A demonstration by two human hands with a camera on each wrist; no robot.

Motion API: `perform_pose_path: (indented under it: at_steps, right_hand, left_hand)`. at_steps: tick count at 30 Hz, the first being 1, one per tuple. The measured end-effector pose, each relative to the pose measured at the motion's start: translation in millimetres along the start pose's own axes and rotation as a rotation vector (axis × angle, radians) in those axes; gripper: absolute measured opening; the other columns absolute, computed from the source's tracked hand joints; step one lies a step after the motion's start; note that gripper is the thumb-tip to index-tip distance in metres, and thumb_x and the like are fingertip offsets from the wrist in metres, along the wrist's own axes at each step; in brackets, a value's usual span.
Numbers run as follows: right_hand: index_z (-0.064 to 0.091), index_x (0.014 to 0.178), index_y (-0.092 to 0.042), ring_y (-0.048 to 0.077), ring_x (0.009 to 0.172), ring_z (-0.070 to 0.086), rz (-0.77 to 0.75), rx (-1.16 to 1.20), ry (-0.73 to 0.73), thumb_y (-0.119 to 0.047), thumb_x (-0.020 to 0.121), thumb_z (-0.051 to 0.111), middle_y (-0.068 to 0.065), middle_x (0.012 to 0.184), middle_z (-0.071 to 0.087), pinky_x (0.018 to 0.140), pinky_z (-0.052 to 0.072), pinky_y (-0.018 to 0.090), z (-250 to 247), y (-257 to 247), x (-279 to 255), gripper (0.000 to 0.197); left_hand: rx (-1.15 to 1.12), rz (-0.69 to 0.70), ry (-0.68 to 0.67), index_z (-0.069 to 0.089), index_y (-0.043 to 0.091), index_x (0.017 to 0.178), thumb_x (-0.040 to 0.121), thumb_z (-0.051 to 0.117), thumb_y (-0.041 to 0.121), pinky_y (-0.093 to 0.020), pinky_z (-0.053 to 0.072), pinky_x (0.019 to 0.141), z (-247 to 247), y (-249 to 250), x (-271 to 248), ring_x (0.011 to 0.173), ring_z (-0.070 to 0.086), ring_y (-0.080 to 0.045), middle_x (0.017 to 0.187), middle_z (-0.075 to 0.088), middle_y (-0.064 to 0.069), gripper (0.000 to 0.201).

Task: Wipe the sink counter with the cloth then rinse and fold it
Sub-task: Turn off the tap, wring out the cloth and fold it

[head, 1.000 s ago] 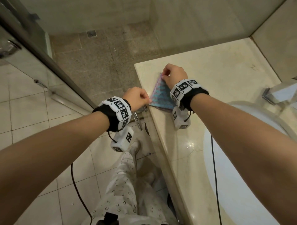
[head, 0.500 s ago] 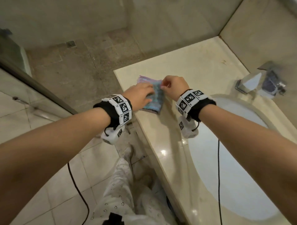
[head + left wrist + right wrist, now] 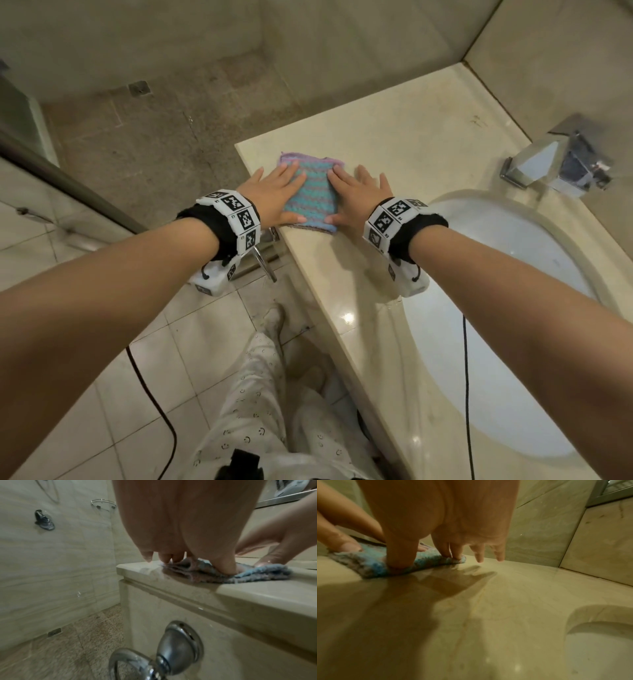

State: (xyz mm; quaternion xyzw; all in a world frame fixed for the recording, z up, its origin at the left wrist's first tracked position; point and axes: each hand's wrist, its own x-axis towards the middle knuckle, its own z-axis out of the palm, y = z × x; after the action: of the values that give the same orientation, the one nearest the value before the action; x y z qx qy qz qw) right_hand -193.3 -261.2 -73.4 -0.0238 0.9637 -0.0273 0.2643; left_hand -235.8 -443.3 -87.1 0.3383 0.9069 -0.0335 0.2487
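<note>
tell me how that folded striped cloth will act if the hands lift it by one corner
Likely floppy: the cloth is soft, looped fabric, so its folded layers would probably fall open. Probably light, though maybe damp. The glossy counter suggests it would slide if pushed.

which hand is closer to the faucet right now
Right. The right hand presses the cloth on its faucet-facing side, with bare counter between it and the faucet. The left hand presses the cloth's far side, at the counter's edge.
</note>
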Motion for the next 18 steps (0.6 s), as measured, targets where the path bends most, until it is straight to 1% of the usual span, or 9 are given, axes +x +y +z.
perform_pose_path:
  at_steps: [2, 4, 6, 8, 10, 12, 14, 16, 18]
  right_hand:
    - [-0.005, 0.150, -0.024, 0.031, 0.147, -0.005, 0.010, -0.039, -0.036, -0.058, 0.086, 0.049, -0.010, 0.159, -0.006, 0.115, -0.002, 0.059, -0.8, 0.0, 3.2, 0.091]
    - [-0.002, 0.150, -0.024, 0.031, 0.147, -0.002, 0.019, -0.066, -0.025, -0.058, 0.085, 0.049, -0.008, 0.160, -0.001, 0.115, -0.003, 0.059, -4.5, -2.4, 3.8, 0.090]
    - [0.009, 0.150, -0.021, 0.029, 0.147, 0.008, 0.009, -0.075, 0.034, -0.055, 0.083, 0.055, -0.004, 0.159, 0.011, 0.116, 0.002, 0.057, -9.7, -6.0, 3.6, 0.088]
    - [0.018, 0.148, -0.020, 0.027, 0.143, 0.020, -0.028, -0.057, 0.122, -0.052, 0.080, 0.061, 0.003, 0.155, 0.022, 0.118, 0.010, 0.053, -12.8, -9.0, 2.7, 0.086]
    - [0.014, 0.149, -0.018, 0.027, 0.143, 0.020, -0.083, -0.029, 0.144, -0.050, 0.079, 0.063, 0.007, 0.156, 0.017, 0.118, 0.014, 0.048, -11.5, -11.2, 2.3, 0.091]
    - [0.002, 0.150, -0.014, 0.025, 0.147, 0.008, -0.118, -0.020, 0.064, -0.050, 0.082, 0.059, 0.010, 0.158, 0.001, 0.120, 0.010, 0.045, -7.4, -10.1, 1.8, 0.096]
    - [-0.005, 0.151, -0.013, 0.023, 0.148, 0.000, -0.106, -0.044, -0.011, -0.053, 0.086, 0.053, 0.009, 0.159, -0.009, 0.120, 0.006, 0.046, -5.0, -5.4, 3.0, 0.095]
    - [-0.007, 0.151, -0.016, 0.024, 0.148, -0.002, -0.076, -0.119, -0.028, -0.059, 0.087, 0.045, 0.006, 0.159, -0.010, 0.120, 0.002, 0.051, -4.5, -3.0, 5.7, 0.093]
    - [-0.004, 0.151, -0.020, 0.028, 0.148, 0.001, -0.053, -0.202, -0.016, -0.064, 0.085, 0.043, 0.003, 0.160, -0.004, 0.118, 0.000, 0.055, -4.8, -4.0, 7.0, 0.092]
  left_hand:
    - [0.006, -0.007, -0.013, -0.007, 0.016, 0.149, 0.090, 0.037, 0.057, -0.048, 0.002, 0.118, 0.2, -1.7, 2.0, 0.147, -0.008, -0.020, 0.158, -0.014, -0.007, 0.085]
    - [0.005, -0.020, -0.019, -0.006, 0.016, 0.149, 0.089, 0.039, 0.058, -0.049, 0.001, 0.118, -1.7, -2.0, 3.6, 0.147, -0.007, -0.020, 0.158, -0.012, -0.007, 0.086]
    - [0.003, -0.016, 0.007, -0.003, 0.015, 0.150, 0.088, 0.043, 0.057, -0.046, 0.002, 0.118, -5.8, -0.3, 3.8, 0.148, -0.002, -0.019, 0.159, -0.007, -0.007, 0.087]
    - [-0.006, 0.017, 0.081, 0.002, 0.013, 0.150, 0.088, 0.045, 0.054, -0.042, 0.004, 0.119, -10.4, 2.3, 2.9, 0.148, 0.003, -0.019, 0.159, 0.000, -0.008, 0.086]
    - [-0.015, 0.057, 0.119, 0.003, 0.010, 0.150, 0.090, 0.045, 0.051, -0.041, 0.006, 0.119, -12.6, 3.3, 3.3, 0.148, 0.003, -0.019, 0.159, 0.000, -0.008, 0.083]
    - [-0.012, 0.054, 0.077, 0.002, 0.009, 0.149, 0.090, 0.043, 0.052, -0.043, 0.010, 0.118, -10.3, 0.9, 5.5, 0.148, 0.000, -0.021, 0.159, -0.003, -0.010, 0.084]
    - [0.000, 0.011, 0.023, -0.003, 0.012, 0.149, 0.089, 0.040, 0.057, -0.046, 0.011, 0.118, -5.1, -4.9, 8.0, 0.148, -0.003, -0.022, 0.159, -0.009, -0.009, 0.087]
    - [0.007, -0.017, 0.005, -0.007, 0.016, 0.149, 0.088, 0.039, 0.060, -0.049, 0.008, 0.118, -2.6, -9.3, 10.0, 0.147, -0.006, -0.020, 0.158, -0.013, -0.005, 0.088]
    - [0.025, -0.023, -0.004, -0.008, 0.018, 0.149, 0.087, 0.039, 0.062, -0.049, 0.006, 0.118, -2.5, -9.3, 11.6, 0.147, -0.006, -0.019, 0.158, -0.014, -0.004, 0.089]
